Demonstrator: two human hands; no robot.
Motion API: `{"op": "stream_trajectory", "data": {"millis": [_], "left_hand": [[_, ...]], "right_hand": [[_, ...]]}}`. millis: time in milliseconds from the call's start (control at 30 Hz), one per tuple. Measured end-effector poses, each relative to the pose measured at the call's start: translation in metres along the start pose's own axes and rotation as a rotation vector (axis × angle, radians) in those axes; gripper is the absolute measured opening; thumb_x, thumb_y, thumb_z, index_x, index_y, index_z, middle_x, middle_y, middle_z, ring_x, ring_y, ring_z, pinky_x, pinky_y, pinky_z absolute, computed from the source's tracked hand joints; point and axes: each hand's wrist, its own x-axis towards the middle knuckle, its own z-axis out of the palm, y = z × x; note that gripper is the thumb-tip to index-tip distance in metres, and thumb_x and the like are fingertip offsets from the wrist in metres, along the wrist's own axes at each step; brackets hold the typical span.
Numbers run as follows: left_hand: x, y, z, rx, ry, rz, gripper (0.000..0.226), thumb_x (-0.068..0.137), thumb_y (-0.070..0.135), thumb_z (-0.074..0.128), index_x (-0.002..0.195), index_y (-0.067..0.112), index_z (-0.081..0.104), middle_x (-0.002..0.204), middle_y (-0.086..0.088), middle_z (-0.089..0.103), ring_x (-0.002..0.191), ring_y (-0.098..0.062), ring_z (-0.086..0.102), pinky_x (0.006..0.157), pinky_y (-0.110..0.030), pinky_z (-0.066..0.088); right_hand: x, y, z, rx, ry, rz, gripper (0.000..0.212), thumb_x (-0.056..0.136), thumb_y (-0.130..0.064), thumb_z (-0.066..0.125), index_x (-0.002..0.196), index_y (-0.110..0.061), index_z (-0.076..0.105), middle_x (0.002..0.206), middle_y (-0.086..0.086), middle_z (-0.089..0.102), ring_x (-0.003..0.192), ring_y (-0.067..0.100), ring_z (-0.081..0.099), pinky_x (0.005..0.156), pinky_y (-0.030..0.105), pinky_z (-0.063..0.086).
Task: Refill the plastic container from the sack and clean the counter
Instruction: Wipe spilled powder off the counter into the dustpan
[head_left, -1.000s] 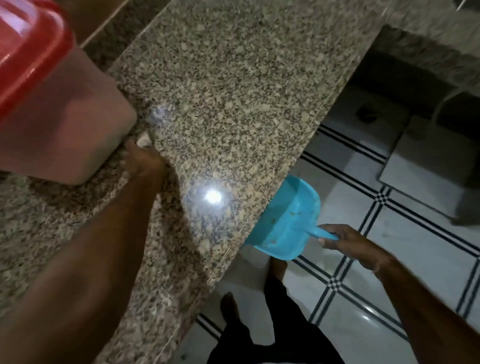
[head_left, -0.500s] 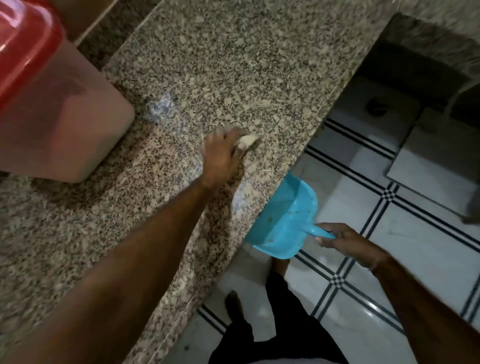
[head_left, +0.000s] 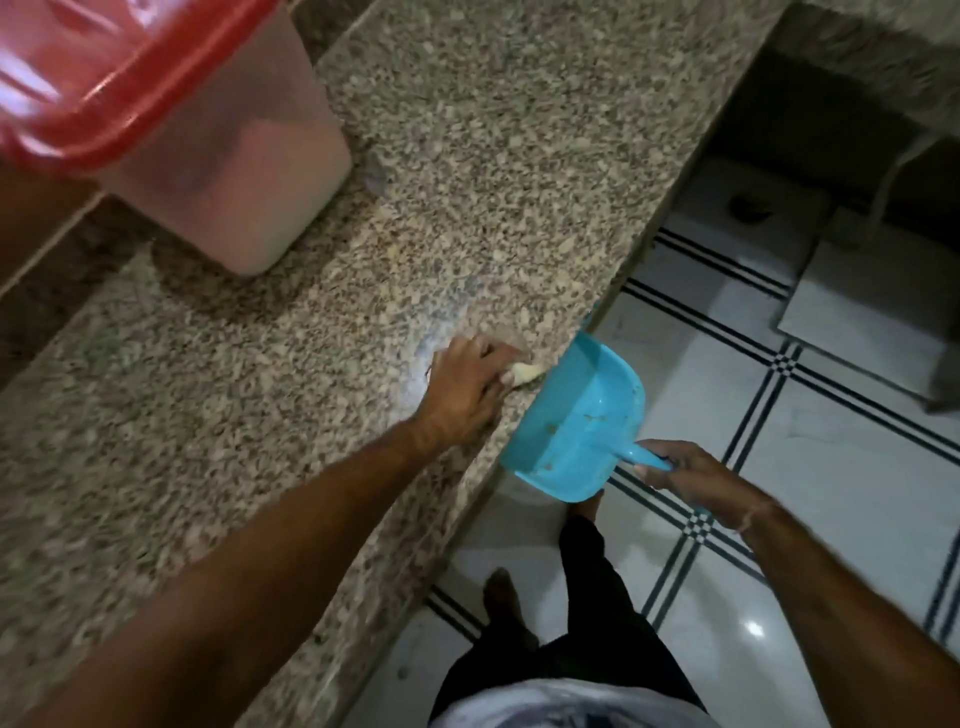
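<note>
counter (head_left: 467, 156): polished speckled granite | dustpan (head_left: 582, 415): glossy blue plastic | container (head_left: 234, 156): translucent plastic | floor (head_left: 857, 467): glossy tile

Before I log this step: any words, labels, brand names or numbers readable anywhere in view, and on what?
None can be read.
Plastic container and its red lid: no label shows; both are blurred.
Blue dustpan: no marking shows.
Granite counter and tiled floor: only pattern, no text.
</note>
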Motion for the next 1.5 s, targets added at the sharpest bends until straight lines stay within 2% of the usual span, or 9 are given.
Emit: {"op": "stream_trajectory", "data": {"millis": [233, 333, 433, 600, 800, 967, 1100, 1367, 1500], "left_hand": [[-0.138, -0.005, -0.021, -0.016, 0.003, -0.055, 0.05, 0.103, 0.062, 0.024, 0.123, 0.039, 0.063, 0.108, 0.001, 0.059, 0.095, -0.028, 0.056, 0.08, -0.047, 0.045], [-0.143, 0.011, -0.048, -0.216, 0.115, -0.134, 0.044, 0.104, 0.05, 0.037, 0.11, 0.019, 0.068, 0.093, -0.003, 0.064, 0.086, -0.02, 0.064, 0.073, -0.042, 0.053], [-0.166, 0.004, -0.078, -0.285, 0.38, -0.42, 0.033, 0.104, 0.04, 0.041, 0.097, 0.015, 0.063, 0.083, 0.008, 0.061, 0.074, 0.005, 0.061, 0.057, -0.014, 0.049], [-0.204, -0.021, -0.07, 0.05, 0.317, -1.151, 0.03, 0.105, 0.032, 0.05, 0.134, 0.025, 0.054, 0.139, -0.017, 0.05, 0.121, -0.036, 0.051, 0.104, -0.054, 0.045], [-0.157, 0.045, -0.029, -0.054, 0.15, -0.786, 0.026, 0.103, 0.031, 0.052, 0.127, 0.025, 0.059, 0.128, -0.011, 0.055, 0.116, -0.03, 0.052, 0.103, -0.05, 0.044], [-0.193, 0.013, -0.057, -0.067, 0.357, -1.04, 0.027, 0.1, 0.045, 0.057, 0.122, 0.031, 0.054, 0.117, -0.007, 0.057, 0.095, -0.021, 0.057, 0.086, -0.042, 0.055], [-0.238, 0.024, -0.063, 0.052, 0.394, -1.352, 0.034, 0.102, 0.031, 0.054, 0.136, 0.032, 0.051, 0.14, -0.017, 0.049, 0.123, -0.033, 0.049, 0.102, -0.047, 0.039], [-0.163, 0.098, -0.021, -0.079, 0.26, -1.051, 0.034, 0.099, 0.027, 0.058, 0.132, 0.032, 0.053, 0.134, -0.007, 0.051, 0.12, -0.025, 0.049, 0.098, -0.042, 0.037], [-0.187, 0.079, -0.038, -0.063, 0.38, -1.173, 0.031, 0.099, 0.037, 0.061, 0.13, 0.031, 0.055, 0.136, -0.009, 0.05, 0.118, -0.024, 0.05, 0.101, -0.044, 0.039]], "right_hand": [[-0.047, 0.025, 0.079, -0.037, -0.07, 0.007, 0.023, 0.096, -0.008, 0.069, 0.116, -0.016, 0.074, 0.102, -0.001, 0.074, 0.086, 0.005, 0.068, 0.072, 0.015, 0.054], [-0.067, 0.029, 0.1, -0.059, -0.052, -0.001, 0.021, 0.096, -0.008, 0.069, 0.114, -0.017, 0.073, 0.094, -0.002, 0.07, 0.084, 0.011, 0.061, 0.07, 0.016, 0.052], [-0.083, 0.032, 0.111, -0.067, -0.023, 0.015, 0.02, 0.097, -0.009, 0.068, 0.115, -0.017, 0.072, 0.091, 0.0, 0.066, 0.083, 0.013, 0.058, 0.073, 0.018, 0.05], [-0.1, 0.035, 0.121, -0.066, 0.001, 0.009, 0.02, 0.097, -0.003, 0.065, 0.114, -0.013, 0.072, 0.085, 0.001, 0.062, 0.082, 0.016, 0.054, 0.073, 0.024, 0.047], [-0.105, 0.027, 0.129, -0.142, 0.022, 0.033, 0.015, 0.097, -0.008, 0.068, 0.11, -0.009, 0.074, 0.082, 0.002, 0.062, 0.081, 0.018, 0.054, 0.073, 0.024, 0.048], [-0.107, 0.012, 0.129, -0.152, -0.008, 0.038, 0.016, 0.098, -0.004, 0.064, 0.089, -0.016, 0.069, 0.068, -0.009, 0.056, 0.064, 0.008, 0.05, 0.055, 0.011, 0.043], [-0.104, 0.01, 0.125, -0.187, -0.023, 0.064, 0.017, 0.098, -0.007, 0.065, 0.091, -0.022, 0.069, 0.074, -0.006, 0.06, 0.071, 0.012, 0.053, 0.061, 0.015, 0.046], [-0.08, 0.005, 0.122, -0.253, -0.098, 0.078, 0.016, 0.098, -0.009, 0.065, 0.112, -0.005, 0.072, 0.086, 0.005, 0.061, 0.082, 0.018, 0.054, 0.074, 0.027, 0.046], [-0.062, 0.002, 0.109, -0.276, -0.132, 0.055, 0.023, 0.097, -0.009, 0.068, 0.119, -0.007, 0.073, 0.098, 0.011, 0.068, 0.092, 0.022, 0.06, 0.084, 0.034, 0.05]]}}
